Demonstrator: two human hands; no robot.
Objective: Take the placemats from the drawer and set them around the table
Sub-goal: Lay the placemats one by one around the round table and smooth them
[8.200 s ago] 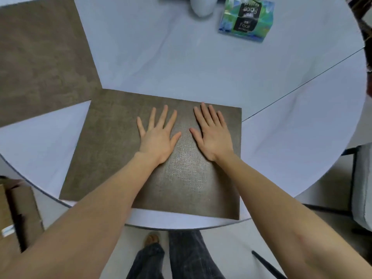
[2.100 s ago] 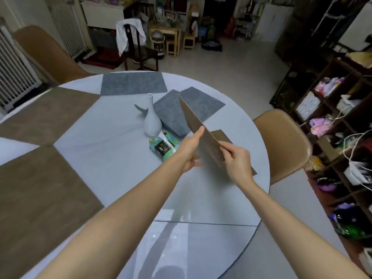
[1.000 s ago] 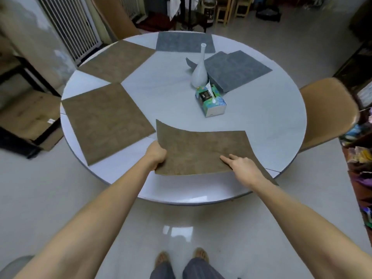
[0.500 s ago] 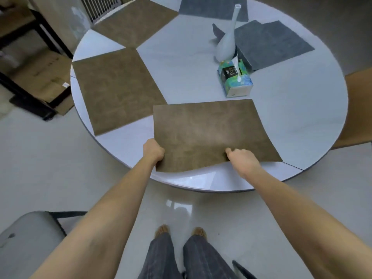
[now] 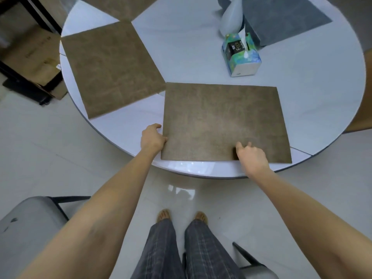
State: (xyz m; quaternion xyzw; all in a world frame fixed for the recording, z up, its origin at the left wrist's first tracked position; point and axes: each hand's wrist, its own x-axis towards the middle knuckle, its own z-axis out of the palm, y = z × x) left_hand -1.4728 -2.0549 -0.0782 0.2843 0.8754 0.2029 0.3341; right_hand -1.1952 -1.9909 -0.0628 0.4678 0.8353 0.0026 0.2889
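Observation:
A brown placemat (image 5: 223, 121) lies flat on the round white table (image 5: 193, 57), along its near edge. My left hand (image 5: 152, 137) is at the mat's left edge near the lower corner, fingers curled and thumb on the edge. My right hand (image 5: 251, 156) hovers just over the mat's near edge with loosely spread fingers, a shadow beneath it, holding nothing. A second brown placemat (image 5: 110, 67) lies to the left, a third (image 5: 118, 6) at the far left. Grey placemats (image 5: 281, 19) lie overlapped at the far right.
A white vase (image 5: 231, 19) and a green tissue box (image 5: 240, 54) stand near the table's middle. A grey chair (image 5: 30, 228) is at my lower left, a tan chair (image 5: 362, 125) at the right edge. Flat cardboard (image 5: 30, 57) lies on the floor at left.
The brown placemat has been lowered from curled to flat on the table. My right hand has let go of its near edge and lifted. My left hand slid to the mat's side edge.

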